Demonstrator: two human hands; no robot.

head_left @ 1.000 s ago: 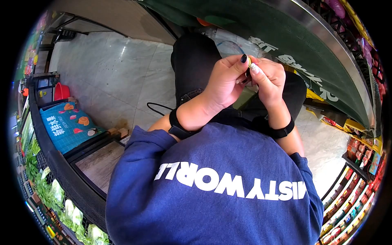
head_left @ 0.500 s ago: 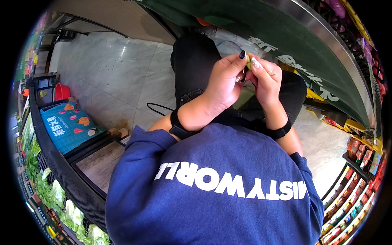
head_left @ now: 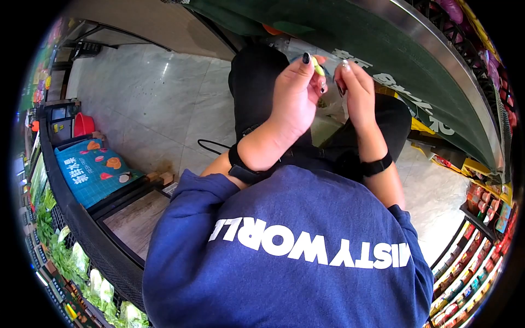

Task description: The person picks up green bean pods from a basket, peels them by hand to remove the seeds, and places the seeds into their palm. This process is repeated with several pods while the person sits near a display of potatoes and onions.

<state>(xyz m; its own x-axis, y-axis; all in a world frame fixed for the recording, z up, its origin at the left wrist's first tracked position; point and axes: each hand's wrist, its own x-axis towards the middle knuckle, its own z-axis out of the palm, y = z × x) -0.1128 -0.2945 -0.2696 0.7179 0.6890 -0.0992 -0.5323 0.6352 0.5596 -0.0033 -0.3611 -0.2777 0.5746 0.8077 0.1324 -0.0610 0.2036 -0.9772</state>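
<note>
My left hand (head_left: 295, 95) pinches a small yellow-green pod (head_left: 318, 68) between the thumb and fingers, above my lap. To its right, and apart from it, my right hand (head_left: 358, 90) is raised with thumb and index fingertips pressed together; whatever may be between them is too small and blurred to name. Beneath the hands, between my knees, a clear plastic bag (head_left: 334, 110) shows partly, with some green bits near it. A pale green surface (head_left: 324, 131) lies below that, mostly hidden by my forearm and legs.
A dark green cloth-covered stand (head_left: 350, 33) with a metal edge curves close in front. To the left stand a blue printed bag (head_left: 90, 169), a red basin (head_left: 83, 124) and a rack of leafy vegetables (head_left: 79, 257). Packaged goods (head_left: 465, 273) line shelves at the right.
My hands were together on the green pod; now they are apart. The left has moved slightly up and left with the pod, and the right has drawn away from it.
</note>
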